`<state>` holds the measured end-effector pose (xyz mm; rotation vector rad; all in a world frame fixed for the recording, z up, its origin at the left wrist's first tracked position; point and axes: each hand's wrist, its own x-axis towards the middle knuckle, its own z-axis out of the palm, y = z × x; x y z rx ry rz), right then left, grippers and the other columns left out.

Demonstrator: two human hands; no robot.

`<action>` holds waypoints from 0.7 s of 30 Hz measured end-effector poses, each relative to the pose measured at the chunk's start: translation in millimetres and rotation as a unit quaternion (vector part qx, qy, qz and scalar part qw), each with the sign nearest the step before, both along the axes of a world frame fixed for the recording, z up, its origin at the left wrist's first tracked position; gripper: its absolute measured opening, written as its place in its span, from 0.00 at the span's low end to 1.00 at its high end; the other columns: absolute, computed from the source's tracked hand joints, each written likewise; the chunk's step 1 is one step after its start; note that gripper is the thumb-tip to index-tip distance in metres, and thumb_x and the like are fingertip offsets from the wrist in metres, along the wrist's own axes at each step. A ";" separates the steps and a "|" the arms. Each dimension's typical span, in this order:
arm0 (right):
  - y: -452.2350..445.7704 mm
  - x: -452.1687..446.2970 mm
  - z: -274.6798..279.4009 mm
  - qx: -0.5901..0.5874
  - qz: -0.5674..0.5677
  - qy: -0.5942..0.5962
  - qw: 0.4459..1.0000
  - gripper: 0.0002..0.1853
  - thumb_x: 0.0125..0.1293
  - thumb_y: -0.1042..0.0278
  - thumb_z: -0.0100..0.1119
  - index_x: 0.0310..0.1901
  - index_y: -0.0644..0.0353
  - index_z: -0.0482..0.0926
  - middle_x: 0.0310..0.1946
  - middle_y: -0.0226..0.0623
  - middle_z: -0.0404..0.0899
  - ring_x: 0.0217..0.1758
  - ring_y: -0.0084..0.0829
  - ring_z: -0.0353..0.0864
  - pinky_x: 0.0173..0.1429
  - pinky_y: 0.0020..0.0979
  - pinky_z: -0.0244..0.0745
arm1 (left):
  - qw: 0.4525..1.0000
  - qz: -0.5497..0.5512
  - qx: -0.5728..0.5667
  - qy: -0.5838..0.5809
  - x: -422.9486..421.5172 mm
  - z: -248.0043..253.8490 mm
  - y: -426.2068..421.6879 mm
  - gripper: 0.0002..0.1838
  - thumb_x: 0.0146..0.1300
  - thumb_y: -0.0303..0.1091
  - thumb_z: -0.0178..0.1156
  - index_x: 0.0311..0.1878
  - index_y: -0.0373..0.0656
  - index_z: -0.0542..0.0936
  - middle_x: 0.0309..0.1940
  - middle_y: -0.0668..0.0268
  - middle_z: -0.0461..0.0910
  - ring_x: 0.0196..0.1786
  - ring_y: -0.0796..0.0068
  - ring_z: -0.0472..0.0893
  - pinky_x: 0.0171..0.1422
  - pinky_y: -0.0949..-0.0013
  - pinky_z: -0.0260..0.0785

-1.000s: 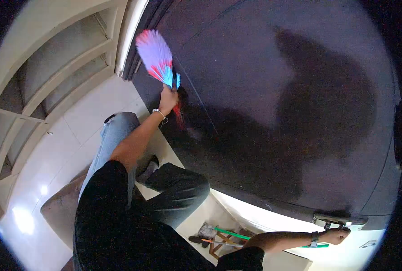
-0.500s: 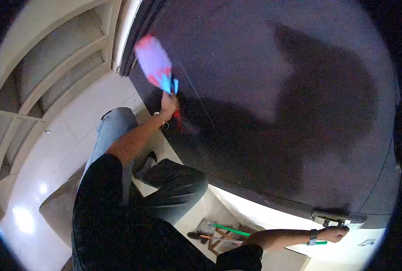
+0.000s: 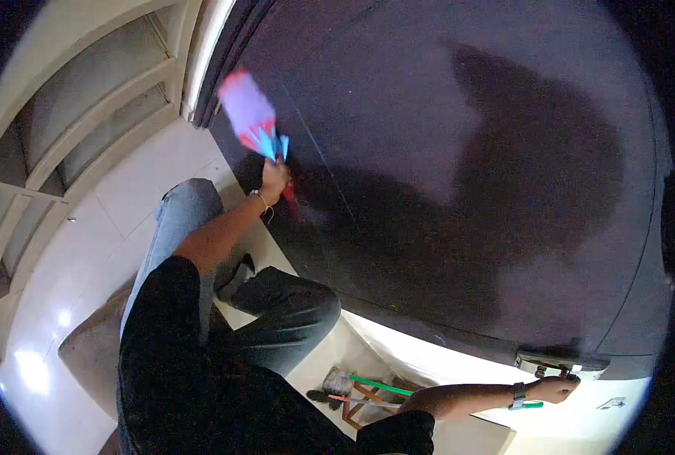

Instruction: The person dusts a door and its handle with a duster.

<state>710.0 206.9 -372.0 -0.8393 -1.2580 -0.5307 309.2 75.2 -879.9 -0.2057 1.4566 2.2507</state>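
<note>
My left hand is closed around the grip of a duster. Its purple-and-red head is blurred, with blue strips at its base and a red end below my fist. The duster is over a large dark door-like panel; whether it touches is unclear. At the lower right, my right hand, with a watch on its wrist, is curled at a dark knob on a silver door handle fitting. Its fingertips are partly hidden.
A pale slatted frame stands on the left above white floor tiles. Below the panel lie a green-handled broom and a grey brush. My bent legs are between the arms. A brown mat or seat is at the left.
The duster and my left hand have shifted slightly left and down, though the whole view has also drifted left. My right hand stays at the handle.
</note>
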 end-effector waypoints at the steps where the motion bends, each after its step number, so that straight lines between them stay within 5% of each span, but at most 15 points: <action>1: 2.9 3.1 0.4 0.026 0.006 -0.004 1.000 0.22 0.63 0.56 0.38 0.43 0.69 0.74 0.37 0.47 0.75 0.35 0.35 0.77 0.35 0.31 0.76 | 0.994 -0.012 0.084 -0.064 0.9 -27.9 6.2 0.08 0.62 0.34 0.40 0.41 0.41 0.62 0.14 0.64 0.65 0.16 0.72 0.69 0.19 0.68 0.62; 4: 2.2 3.4 0.5 0.024 -0.015 -0.018 0.999 0.23 0.64 0.55 0.38 0.44 0.69 0.73 0.38 0.47 0.75 0.35 0.34 0.77 0.35 0.31 0.75 | 0.967 -0.016 0.193 -0.168 12.9 -29.0 3.8 0.03 0.62 0.32 0.40 0.35 0.44 0.60 0.14 0.65 0.64 0.14 0.73 0.67 0.17 0.69 0.63; 6: 4.4 6.7 0.9 0.021 -0.011 -0.014 1.000 0.23 0.64 0.55 0.38 0.44 0.68 0.73 0.39 0.47 0.75 0.36 0.34 0.77 0.35 0.30 0.75 | 0.978 -0.037 0.181 -0.095 17.1 -36.3 11.2 0.11 0.63 0.43 0.44 0.39 0.47 0.62 0.22 0.67 0.65 0.20 0.76 0.69 0.18 0.71 0.64; 10: 5.5 8.6 1.7 0.026 -0.015 -0.023 0.999 0.24 0.63 0.54 0.38 0.44 0.68 0.74 0.38 0.46 0.75 0.37 0.34 0.76 0.35 0.30 0.74 | 0.996 -0.028 0.049 -0.072 22.5 23.6 -2.2 0.12 0.63 0.41 0.43 0.42 0.42 0.61 0.21 0.65 0.66 0.16 0.77 0.67 0.18 0.74 0.63; 15: 1.3 1.1 0.7 0.003 -0.001 -0.001 1.000 0.23 0.65 0.58 0.35 0.46 0.72 0.71 0.42 0.49 0.73 0.43 0.37 0.74 0.43 0.34 0.71 | 0.974 -0.106 -0.075 0.187 38.4 -30.5 10.4 0.14 0.56 0.20 0.44 0.46 0.40 0.61 0.21 0.65 0.67 0.21 0.75 0.72 0.24 0.70 0.71; 16: 0.6 0.1 1.2 -0.004 0.002 0.012 1.000 0.23 0.65 0.58 0.35 0.45 0.72 0.71 0.42 0.49 0.73 0.43 0.37 0.74 0.44 0.34 0.71 | 0.974 -0.105 -0.074 0.187 41.1 -46.7 16.0 0.14 0.56 0.20 0.44 0.46 0.40 0.61 0.21 0.65 0.67 0.21 0.75 0.72 0.24 0.70 0.71; 18: 0.6 0.1 1.0 0.005 0.001 0.005 1.000 0.23 0.65 0.59 0.35 0.45 0.72 0.71 0.43 0.49 0.73 0.43 0.38 0.74 0.44 0.34 0.71 | 0.989 -0.142 -0.031 -0.008 46.1 -64.0 23.3 0.17 0.55 0.19 0.45 0.48 0.39 0.59 0.24 0.64 0.68 0.23 0.73 0.73 0.26 0.70 0.72; 21: -3.7 -4.9 -0.4 0.004 0.007 0.009 1.000 0.22 0.65 0.59 0.35 0.45 0.73 0.71 0.43 0.49 0.73 0.43 0.37 0.74 0.45 0.34 0.70 | 0.979 -0.132 -0.102 0.117 46.7 -9.4 2.1 0.16 0.55 0.20 0.46 0.46 0.42 0.59 0.28 0.61 0.70 0.25 0.69 0.75 0.25 0.68 0.73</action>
